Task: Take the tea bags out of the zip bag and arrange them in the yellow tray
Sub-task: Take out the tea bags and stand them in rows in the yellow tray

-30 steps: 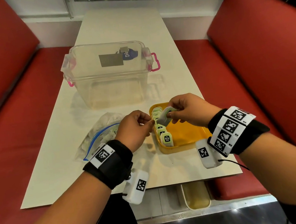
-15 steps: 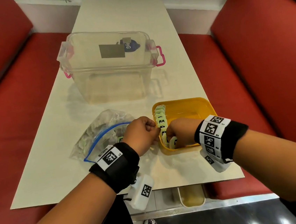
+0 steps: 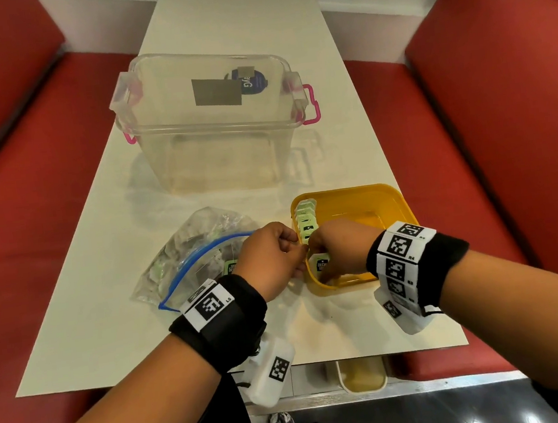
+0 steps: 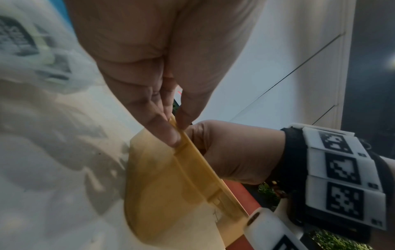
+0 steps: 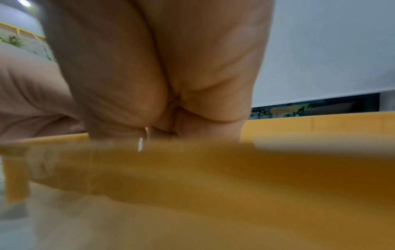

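left fingers (image 4: 171, 135) pinched on yellow tray (image 4: 192, 169) rim; right fingers (image 3: 324, 275) curled round tea bag (image 3: 321, 263) inside

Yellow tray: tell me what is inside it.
A row of tea bags stands along the yellow tray's left wall; the right hand reaches in, hiding the row's near end.

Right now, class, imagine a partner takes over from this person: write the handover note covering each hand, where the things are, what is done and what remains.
Left hand: pinches the near left rim of the yellow tray, steadying it.
Right hand: inside the tray's near left corner, fingers curled at a tea bag; whether they grip it cannot be told.
Done: a row of tea bags stands along the tray's left wall.
Left: the zip bag, open on the table left of the tray, holds more tea bags; move them across.
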